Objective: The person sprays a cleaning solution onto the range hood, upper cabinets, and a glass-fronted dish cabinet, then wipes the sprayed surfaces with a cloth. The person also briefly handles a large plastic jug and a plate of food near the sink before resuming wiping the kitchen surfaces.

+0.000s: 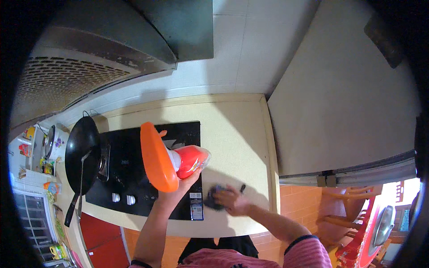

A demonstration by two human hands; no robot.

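Note:
My left hand grips a spray bottle with a red body and a large orange trigger head, held up over the right part of the black glass gas cooktop. The bottle leans, its orange top to the left, and hides some of the cooktop. To the right of the cooktop, my right hand has its fingers on a dark cloth, down on the cream countertop. The cloth and fingers are blurred. A small dark object shows just beyond this hand.
A black wok with a metal utensil in it sits at the cooktop's left, its handle towards me. A range hood overhangs the back left. A tall pale panel borders the counter's right. A white flowered pot stands beyond the wok.

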